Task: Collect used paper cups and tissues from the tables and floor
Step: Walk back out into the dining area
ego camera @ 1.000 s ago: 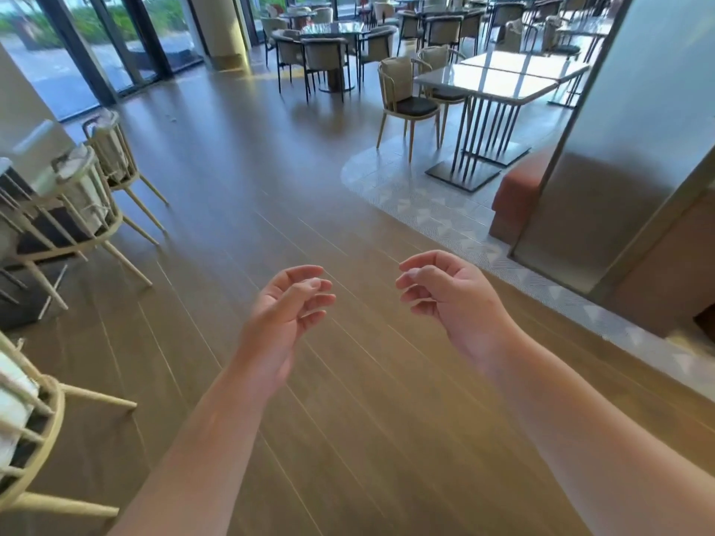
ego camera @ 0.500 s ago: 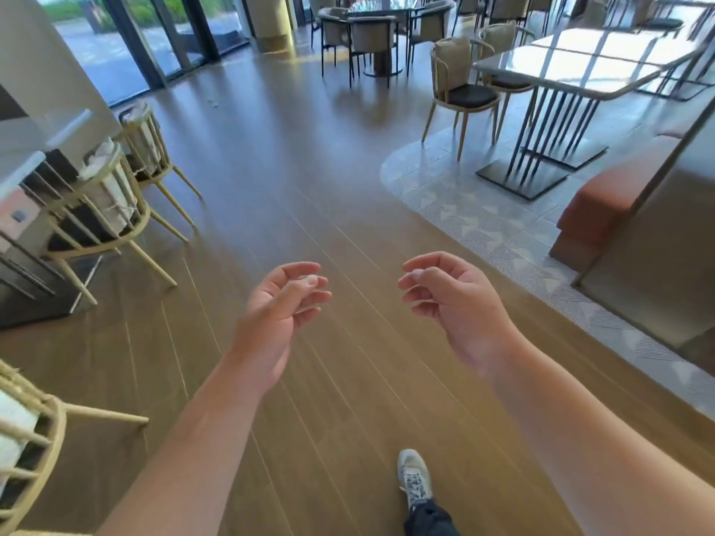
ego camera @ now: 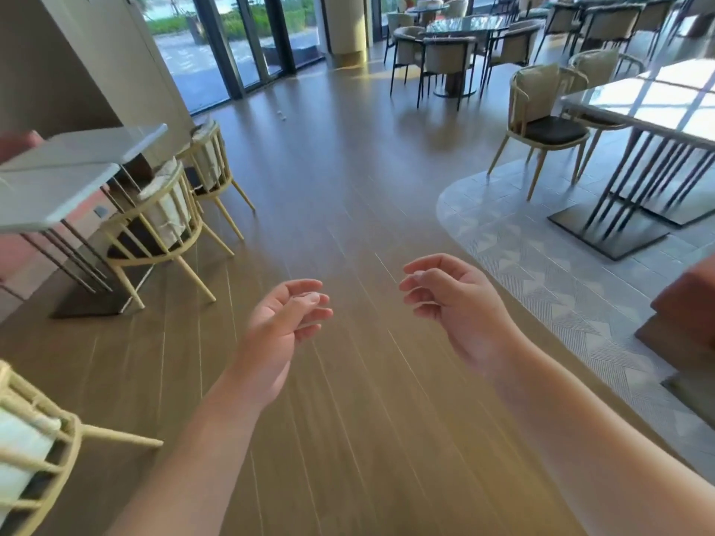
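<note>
My left hand (ego camera: 284,323) and my right hand (ego camera: 452,303) hang in front of me over the wooden floor, fingers loosely curled, holding nothing. Far ahead on the floor near the glass doors lie small white scraps (ego camera: 281,117), too small to tell whether they are tissue. No paper cup shows on the table tops in view.
A grey table (ego camera: 58,176) with cane chairs (ego camera: 162,226) stands at the left, another cane chair (ego camera: 31,450) at the lower left. A light table (ego camera: 657,98) with chairs stands on a patterned tiled patch at the right. An orange bench (ego camera: 688,303) juts in at the right edge.
The view has moved forward and turned left along the wooden floor; the left table and chairs came closer. Both hands keep their loose curl. The shoe seen earlier is out of view.
</note>
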Demonstrator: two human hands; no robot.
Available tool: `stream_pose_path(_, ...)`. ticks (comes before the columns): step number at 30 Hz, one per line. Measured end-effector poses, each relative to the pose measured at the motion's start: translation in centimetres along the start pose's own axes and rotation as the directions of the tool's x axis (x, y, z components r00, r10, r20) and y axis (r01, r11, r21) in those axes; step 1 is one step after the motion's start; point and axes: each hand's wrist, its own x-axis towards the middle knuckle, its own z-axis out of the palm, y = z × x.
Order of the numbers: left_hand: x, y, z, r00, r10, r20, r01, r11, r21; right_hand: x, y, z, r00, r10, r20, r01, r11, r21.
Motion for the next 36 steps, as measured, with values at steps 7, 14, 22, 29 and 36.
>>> stream_pose_path(7,7.3,0.1,-5.0,0.990,0.000,-0.139,-0.004,1.000,-0.031,10.3,1.5,5.1,0.994,0.042,0.100,-0.037,0.998,-0.053)
stream_pose_path(14,20.3,0.4,-10.1,0.992,-0.016,-0.122,0.009,0.998,-0.060,22.9,3.2,11.3,0.994,0.032,0.101,-0.017,0.990,-0.141)
stream_pose_path(22,35.4,4.5,-17.4,0.993,-0.004,-0.121,0.000,0.999,-0.036,37.5,2.0,19.8,0.993,0.019,0.119,-0.001,0.988,-0.151)
stream_pose_path(29,44.5,6.9,-19.9,0.992,0.015,-0.122,-0.021,0.999,-0.048,46.6,1.6,23.1,0.989,0.000,0.150,0.022,0.990,-0.143)
stream_pose_path(36,54.8,6.5,-18.1,0.994,-0.032,-0.109,0.031,0.999,-0.013,56.9,3.1,21.4,0.994,0.039,0.100,-0.028,0.993,-0.113)
